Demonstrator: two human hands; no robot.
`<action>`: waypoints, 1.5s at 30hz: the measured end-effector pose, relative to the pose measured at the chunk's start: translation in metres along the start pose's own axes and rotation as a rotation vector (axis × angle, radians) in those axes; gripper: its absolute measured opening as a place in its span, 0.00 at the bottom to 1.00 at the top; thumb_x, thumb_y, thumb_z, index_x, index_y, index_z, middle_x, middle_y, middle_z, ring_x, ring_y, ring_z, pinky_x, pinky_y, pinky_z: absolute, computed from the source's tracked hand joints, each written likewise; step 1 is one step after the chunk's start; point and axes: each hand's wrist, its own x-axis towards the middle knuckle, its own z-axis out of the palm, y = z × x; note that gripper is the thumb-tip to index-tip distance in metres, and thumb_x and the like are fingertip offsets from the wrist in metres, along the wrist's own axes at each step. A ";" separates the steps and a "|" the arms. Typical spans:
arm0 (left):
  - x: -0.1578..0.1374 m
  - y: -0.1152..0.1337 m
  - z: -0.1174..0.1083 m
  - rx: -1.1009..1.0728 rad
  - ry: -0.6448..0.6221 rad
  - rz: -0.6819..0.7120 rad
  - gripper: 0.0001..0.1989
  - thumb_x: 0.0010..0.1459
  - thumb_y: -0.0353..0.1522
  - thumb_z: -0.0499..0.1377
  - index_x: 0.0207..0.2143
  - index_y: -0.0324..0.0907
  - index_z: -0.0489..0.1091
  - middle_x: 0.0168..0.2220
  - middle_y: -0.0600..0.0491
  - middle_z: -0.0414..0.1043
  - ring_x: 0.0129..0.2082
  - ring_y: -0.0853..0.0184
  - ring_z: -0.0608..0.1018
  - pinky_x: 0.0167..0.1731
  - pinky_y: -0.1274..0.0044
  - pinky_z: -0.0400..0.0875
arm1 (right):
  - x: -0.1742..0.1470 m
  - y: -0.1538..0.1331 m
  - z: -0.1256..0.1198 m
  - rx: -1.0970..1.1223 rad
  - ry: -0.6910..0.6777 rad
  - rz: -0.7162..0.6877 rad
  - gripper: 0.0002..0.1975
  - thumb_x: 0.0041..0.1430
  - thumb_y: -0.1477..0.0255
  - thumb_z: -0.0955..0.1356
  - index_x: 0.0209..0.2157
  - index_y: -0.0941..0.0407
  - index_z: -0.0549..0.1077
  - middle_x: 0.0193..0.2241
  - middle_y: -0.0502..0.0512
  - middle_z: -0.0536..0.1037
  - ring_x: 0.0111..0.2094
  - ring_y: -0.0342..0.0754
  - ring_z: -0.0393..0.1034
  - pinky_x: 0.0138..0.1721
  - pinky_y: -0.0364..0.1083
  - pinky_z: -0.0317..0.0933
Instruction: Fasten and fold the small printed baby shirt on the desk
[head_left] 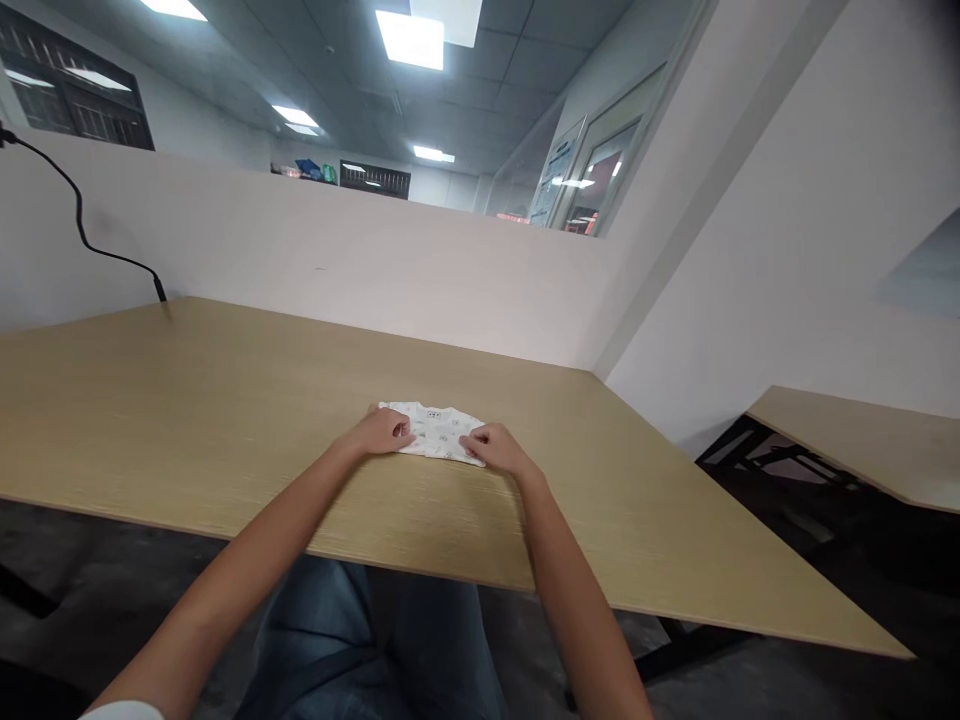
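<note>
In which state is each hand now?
Left hand: curled on the flat white printed cloth; grip unclear.
Right hand: curled on the cloth's right end; grip unclear.

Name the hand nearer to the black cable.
Left. The left hand, on the left end of the white printed cloth, sits right of the black cable and nearer the camera; the right hand, on the cloth's right end, is farther right.

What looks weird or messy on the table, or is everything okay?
Nothing stands out. The white patterned cloth lies fairly flat on the wood-coloured table, with the left hand and right hand at its sides. No spill or rip shows, though the hands hide some cloth.
</note>
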 end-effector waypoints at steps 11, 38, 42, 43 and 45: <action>0.008 -0.011 0.023 -0.272 0.044 0.057 0.23 0.63 0.47 0.53 0.21 0.42 0.58 0.21 0.59 0.56 0.24 0.72 0.60 0.26 0.77 0.49 | 0.015 -0.006 0.038 0.105 0.079 -0.130 0.21 0.66 0.59 0.63 0.25 0.58 0.75 0.22 0.49 0.71 0.27 0.43 0.61 0.32 0.43 0.52; 0.011 0.002 0.017 -0.258 0.434 0.052 0.20 0.69 0.41 0.44 0.26 0.43 0.63 0.30 0.52 0.67 0.33 0.64 0.70 0.38 0.73 0.63 | 0.015 -0.002 0.036 -0.013 0.357 -0.211 0.19 0.73 0.62 0.55 0.38 0.54 0.72 0.34 0.56 0.76 0.37 0.50 0.68 0.43 0.47 0.59; 0.012 -0.001 0.017 -0.249 0.366 0.047 0.24 0.66 0.44 0.46 0.19 0.44 0.56 0.22 0.55 0.60 0.28 0.66 0.66 0.33 0.74 0.58 | 0.015 -0.004 0.035 -0.163 0.368 -0.276 0.22 0.74 0.61 0.56 0.29 0.54 0.70 0.35 0.60 0.74 0.41 0.53 0.66 0.47 0.51 0.59; 0.013 -0.002 0.018 -0.250 0.344 0.043 0.24 0.66 0.44 0.47 0.18 0.44 0.53 0.20 0.56 0.57 0.26 0.67 0.64 0.31 0.74 0.56 | 0.015 -0.004 0.034 -0.209 0.356 -0.277 0.23 0.74 0.61 0.56 0.27 0.53 0.70 0.34 0.61 0.74 0.41 0.54 0.65 0.48 0.51 0.59; 0.013 -0.004 0.019 -0.263 0.304 0.025 0.26 0.65 0.45 0.47 0.17 0.44 0.49 0.18 0.57 0.51 0.23 0.69 0.59 0.28 0.74 0.51 | 0.016 -0.005 0.035 -0.295 0.330 -0.246 0.26 0.74 0.60 0.56 0.24 0.53 0.70 0.30 0.62 0.75 0.41 0.55 0.65 0.49 0.53 0.58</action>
